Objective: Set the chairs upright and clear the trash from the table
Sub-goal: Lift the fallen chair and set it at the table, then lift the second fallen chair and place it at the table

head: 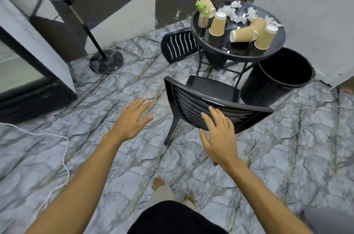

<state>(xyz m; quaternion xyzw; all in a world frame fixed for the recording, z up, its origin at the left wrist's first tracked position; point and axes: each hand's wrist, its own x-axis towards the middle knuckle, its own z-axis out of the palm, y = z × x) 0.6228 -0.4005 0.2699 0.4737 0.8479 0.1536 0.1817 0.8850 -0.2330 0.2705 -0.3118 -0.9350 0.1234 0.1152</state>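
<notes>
A black slatted chair (210,105) stands upright on the marble-patterned floor (287,147), its backrest toward the person and its seat facing the desk. The right hand (218,134) hovers at the backrest with fingers spread and released; its fingertips lie over the upper slats, though whether they touch cannot be told. A pale strip sits on the top edge of the backrest just beyond this hand; any writing on it is too blurred to read. The left hand (132,119) is open as well, palm down, grasping nothing, out over the floor to the left of the chair.

Beyond the right hand, past the chair's seat, is a round black desk (237,51) with a glossy top. On it are several tan paper cups (243,35): some upside down, some lying on their sides, one tilted at the far left edge. No print or logo shows on them. Crumpled white tissue (239,12) is scattered across the far part of the desk. A small glass vase with green sprigs (203,13) stands at the desk's left rim.

A second black chair (179,46) lies tipped over on the floor behind and left of the desk, far ahead of the left hand. A large black bin (283,73) stands open just right of the desk, beyond and right of the right hand. Well left of the left hand a dark pole rises from a round marble base (106,60). A thin white cord (65,157) trails over the floor on both sides of the arms.
</notes>
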